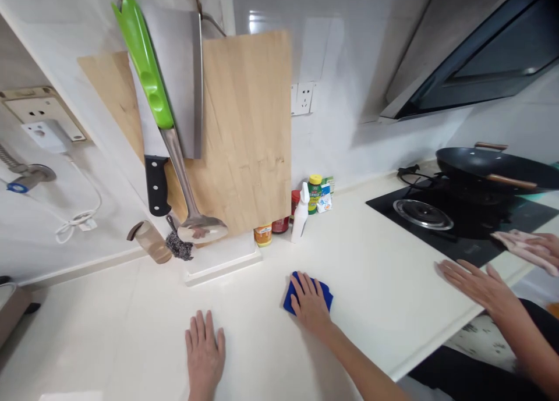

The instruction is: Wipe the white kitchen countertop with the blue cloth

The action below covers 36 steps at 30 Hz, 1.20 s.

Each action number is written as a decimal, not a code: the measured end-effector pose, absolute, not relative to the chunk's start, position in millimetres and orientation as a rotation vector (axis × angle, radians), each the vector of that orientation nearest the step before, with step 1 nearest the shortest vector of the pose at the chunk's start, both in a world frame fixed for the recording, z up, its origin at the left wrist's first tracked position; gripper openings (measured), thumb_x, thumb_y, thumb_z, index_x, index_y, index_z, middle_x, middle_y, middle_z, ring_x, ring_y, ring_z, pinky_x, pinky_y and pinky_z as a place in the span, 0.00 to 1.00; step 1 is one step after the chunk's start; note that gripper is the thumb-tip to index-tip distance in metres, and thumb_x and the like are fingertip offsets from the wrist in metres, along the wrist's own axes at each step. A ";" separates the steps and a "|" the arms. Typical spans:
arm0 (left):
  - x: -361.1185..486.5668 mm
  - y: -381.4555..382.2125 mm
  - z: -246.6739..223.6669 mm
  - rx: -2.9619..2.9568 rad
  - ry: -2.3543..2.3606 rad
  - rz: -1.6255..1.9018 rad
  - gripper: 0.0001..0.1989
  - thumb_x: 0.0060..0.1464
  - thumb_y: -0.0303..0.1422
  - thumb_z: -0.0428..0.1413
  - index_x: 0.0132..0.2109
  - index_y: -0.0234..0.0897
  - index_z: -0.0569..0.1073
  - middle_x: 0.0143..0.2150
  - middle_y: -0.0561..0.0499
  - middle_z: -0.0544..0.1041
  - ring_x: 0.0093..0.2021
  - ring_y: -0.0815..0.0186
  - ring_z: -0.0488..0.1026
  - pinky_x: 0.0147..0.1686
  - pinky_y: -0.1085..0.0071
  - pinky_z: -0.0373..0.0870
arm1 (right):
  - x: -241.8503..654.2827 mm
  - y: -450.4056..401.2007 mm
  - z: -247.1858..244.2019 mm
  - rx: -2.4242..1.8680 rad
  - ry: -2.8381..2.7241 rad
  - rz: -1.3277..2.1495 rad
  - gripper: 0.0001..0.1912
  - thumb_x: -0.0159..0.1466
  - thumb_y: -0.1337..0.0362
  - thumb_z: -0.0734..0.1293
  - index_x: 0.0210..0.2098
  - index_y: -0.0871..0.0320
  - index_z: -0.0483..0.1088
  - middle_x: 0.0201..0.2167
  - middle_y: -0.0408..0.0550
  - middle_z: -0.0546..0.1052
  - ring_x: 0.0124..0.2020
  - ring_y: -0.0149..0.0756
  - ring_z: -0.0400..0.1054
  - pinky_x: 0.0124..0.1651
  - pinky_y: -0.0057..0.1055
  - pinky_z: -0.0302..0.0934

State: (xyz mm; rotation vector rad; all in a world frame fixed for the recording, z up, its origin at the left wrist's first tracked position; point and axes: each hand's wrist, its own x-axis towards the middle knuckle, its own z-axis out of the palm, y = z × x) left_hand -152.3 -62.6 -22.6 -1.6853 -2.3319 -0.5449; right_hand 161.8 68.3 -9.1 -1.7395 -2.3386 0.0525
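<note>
My left hand (pixel 204 351) lies flat on the white countertop (pixel 144 337), fingers stretched out, with nothing in it. Further right, my right hand (pixel 311 303) holds a folded blue cloth (pixel 324 293) against the counter. Its fingers lie over the cloth, and the blue edges show on both sides of the hand. Behind that cloth stands a white spray bottle (pixel 300 217), near the wall and apart from my hand.
At right, a co-worker's hand (pixel 478 281) rests on the counter edge; the other holds a pinkish cloth (pixel 522 247) by the black cooktop (pixel 463 232). A wok (pixel 471 165) sits there. A cutting board (pixel 248 127), cleaver (pixel 174 81) and ladle (pixel 174 151) hang ahead, above jars (pixel 263 235).
</note>
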 end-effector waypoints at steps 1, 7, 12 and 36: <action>-151.7 -62.7 -23.0 -1.683 -2.310 -0.552 0.28 0.66 0.40 0.42 0.68 0.33 0.60 0.72 0.34 0.60 0.74 0.46 0.52 0.70 0.39 0.56 | 160.4 75.6 -9.2 -1.758 -2.331 0.048 0.30 0.71 0.57 0.50 0.71 0.54 0.52 0.74 0.49 0.52 0.73 0.46 0.45 0.73 0.51 0.39; -151.0 -64.9 -23.0 -1.700 -2.280 -0.535 0.29 0.65 0.38 0.44 0.70 0.36 0.55 0.73 0.35 0.58 0.75 0.46 0.49 0.70 0.40 0.55 | 141.1 125.4 -10.1 -1.834 -2.258 0.015 0.31 0.70 0.58 0.49 0.70 0.58 0.53 0.72 0.54 0.55 0.73 0.49 0.45 0.72 0.54 0.37; -151.5 -65.9 -19.8 -1.728 -2.367 -0.450 0.31 0.65 0.39 0.42 0.72 0.38 0.51 0.75 0.38 0.54 0.76 0.49 0.46 0.72 0.40 0.52 | 118.9 167.8 -12.8 -1.882 -2.202 0.052 0.31 0.70 0.58 0.49 0.70 0.60 0.52 0.72 0.57 0.54 0.72 0.52 0.44 0.71 0.57 0.36; -147.0 -58.7 -1.3 -1.707 -2.408 -0.458 0.30 0.66 0.41 0.37 0.69 0.30 0.59 0.72 0.30 0.60 0.74 0.42 0.52 0.69 0.39 0.55 | 83.0 -17.4 32.3 -1.043 -2.659 0.479 0.34 0.72 0.50 0.51 0.73 0.55 0.41 0.75 0.54 0.40 0.76 0.48 0.33 0.75 0.55 0.33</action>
